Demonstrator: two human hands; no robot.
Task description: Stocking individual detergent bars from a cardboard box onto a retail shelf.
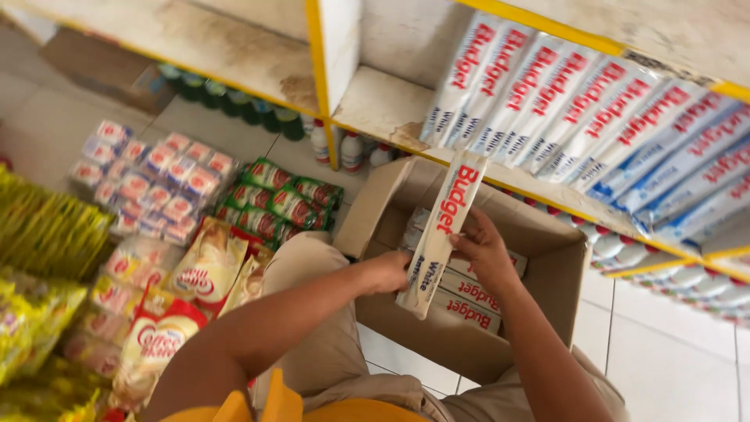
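— Hands first: what are you seeing from the head camera?

— I'm watching both hands meeting over the carton (547,258). The right hand (486,254) is closing its fingers around one long white pack (441,234), gripping it at mid-length. The left hand (387,272) is curling against the pack's lower end; I'm seeing contact there, though I cannot tell how firmly it is gripping.

— Where is the pack sitting?

— It's standing nearly upright, tilting a little to the right, above the open carton, its top end reaching up in front of the shelf edge (547,195). More white packs are lying flat inside the carton below it.

— And around that?

— A row of the same packs (594,117) is leaning side by side on the shelf just above the carton. Bottles (351,148) are standing under the shelf to the left. Pink sachets (156,184) and green sachets (281,203) are lying on the floor left of the person's knee, with creamer bags (180,297) and yellow packets (47,234) further left.
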